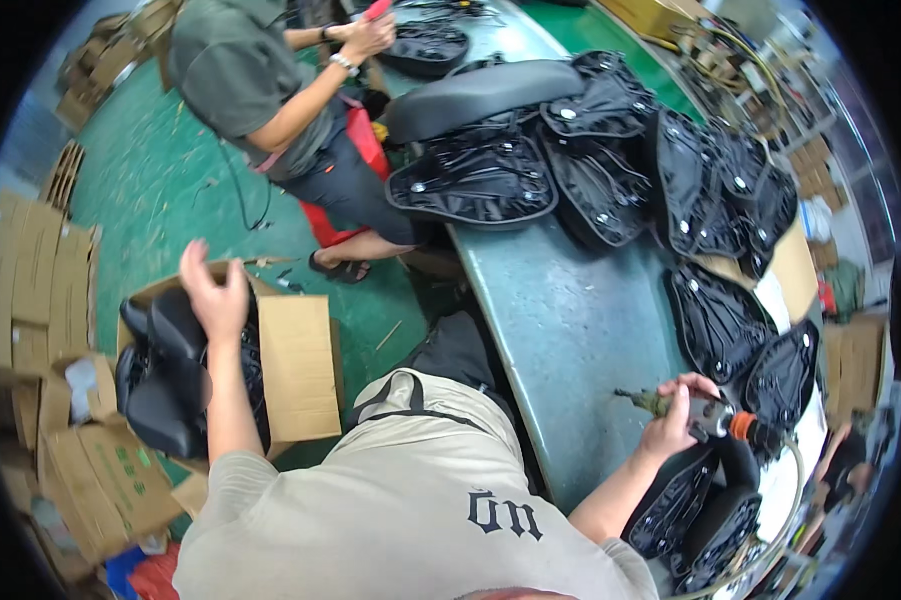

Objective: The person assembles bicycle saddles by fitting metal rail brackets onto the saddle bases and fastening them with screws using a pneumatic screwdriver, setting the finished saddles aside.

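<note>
My left hand, empty with its fingers apart, reaches over an open cardboard box at the left. Several black padded seats are piled inside that box. My right hand grips an air-powered driver above the metal table; its tip points left and an orange ring circles its body. A pale hose runs from the tool down toward the lower edge. Close to the tool lie black seats with their undersides up.
More upturned seats cover the table's far part, with one seat lying smooth side up on them. A co-worker stands across at the left, a red object in their hand. Cardboard boxes crowd the left side of the green floor.
</note>
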Demonstrator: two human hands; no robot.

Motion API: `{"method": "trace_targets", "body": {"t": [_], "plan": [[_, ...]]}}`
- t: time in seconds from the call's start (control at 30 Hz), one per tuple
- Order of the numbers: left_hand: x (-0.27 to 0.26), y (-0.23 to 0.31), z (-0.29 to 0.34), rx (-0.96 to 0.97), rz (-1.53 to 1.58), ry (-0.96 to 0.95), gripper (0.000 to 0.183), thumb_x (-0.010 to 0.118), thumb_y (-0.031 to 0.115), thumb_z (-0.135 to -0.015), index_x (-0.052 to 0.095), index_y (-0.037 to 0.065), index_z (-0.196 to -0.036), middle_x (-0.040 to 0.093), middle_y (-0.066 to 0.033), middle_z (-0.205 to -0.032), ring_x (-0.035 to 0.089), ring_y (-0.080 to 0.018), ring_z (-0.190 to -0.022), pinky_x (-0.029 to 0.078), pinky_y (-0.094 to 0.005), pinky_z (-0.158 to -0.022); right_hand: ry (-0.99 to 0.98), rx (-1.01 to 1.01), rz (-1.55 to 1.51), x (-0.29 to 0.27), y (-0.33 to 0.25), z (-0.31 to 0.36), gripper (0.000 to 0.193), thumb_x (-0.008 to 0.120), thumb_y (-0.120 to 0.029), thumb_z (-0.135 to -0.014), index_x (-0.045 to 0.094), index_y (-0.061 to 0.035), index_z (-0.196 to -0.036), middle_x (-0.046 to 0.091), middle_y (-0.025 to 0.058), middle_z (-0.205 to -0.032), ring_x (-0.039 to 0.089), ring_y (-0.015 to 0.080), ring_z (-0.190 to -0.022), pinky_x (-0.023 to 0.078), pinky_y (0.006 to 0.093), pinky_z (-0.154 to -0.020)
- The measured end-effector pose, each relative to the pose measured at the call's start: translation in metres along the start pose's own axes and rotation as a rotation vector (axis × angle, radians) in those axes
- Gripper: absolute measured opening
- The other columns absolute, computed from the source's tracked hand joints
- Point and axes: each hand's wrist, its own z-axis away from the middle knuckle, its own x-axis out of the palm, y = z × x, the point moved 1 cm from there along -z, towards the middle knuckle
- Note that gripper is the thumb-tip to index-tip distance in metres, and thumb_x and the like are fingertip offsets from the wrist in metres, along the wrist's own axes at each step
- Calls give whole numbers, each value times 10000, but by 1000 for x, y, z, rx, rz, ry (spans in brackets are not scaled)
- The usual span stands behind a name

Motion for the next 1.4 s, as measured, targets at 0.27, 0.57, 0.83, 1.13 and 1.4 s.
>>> {"method": "trace_targets", "body": {"t": [0.27, 0.57, 0.83, 1.13, 1.4], "plan": [[119, 273, -119, 692, 243, -330, 755, 747, 177, -757, 478, 41, -1449, 522, -186, -1444, 500, -394, -1338, 399, -467, -1139, 51, -4, -89, -13, 5, 10, 340, 595, 122, -882, 507, -30, -1173, 598, 144, -1024, 626, 190, -738, 566, 341, -682], [198, 336, -212, 569, -54, -458, 455, 726, 167, -823, 600, 55, -1246, 698, -219, -1153, 672, -397, -1093, 537, -487, -928, 155, -121, -132, -31, 6, 28, 357, 571, 112, -884, 473, -25, -1199, 568, 169, -1034, 633, 202, -732, 577, 369, -673], [346, 397, -346, 393, 54, -284, 523, 683, 241, -839, 620, 72, -1331, 706, -248, -1207, 680, -412, -1121, 530, -483, -973, 234, -84, -59, -26, 5, 21, 312, 560, 40, -909, 445, -28, -1191, 560, 178, -1003, 590, 201, -691, 557, 368, -660], [603, 297, -375, -461, 682, -541, 585, 818, 339, -842, 680, 1, -1299, 731, -154, -1230, 704, -261, -1091, 532, -385, -952, 300, -61, 31, -10, 1, 20, 310, 566, 20, -907, 443, -32, -1186, 550, 177, -1004, 599, 202, -690, 567, 388, -660], [624, 306, -339, -238, 348, -905, 663, 651, 549, -972, 694, -111, -1012, 705, -163, -816, 664, -271, -610, 493, -391, -515, 287, -29, 97, -9, -1, 20, 312, 587, 26, -916, 413, -52, -1163, 530, 167, -1033, 603, 203, -698, 576, 384, -660]]}}
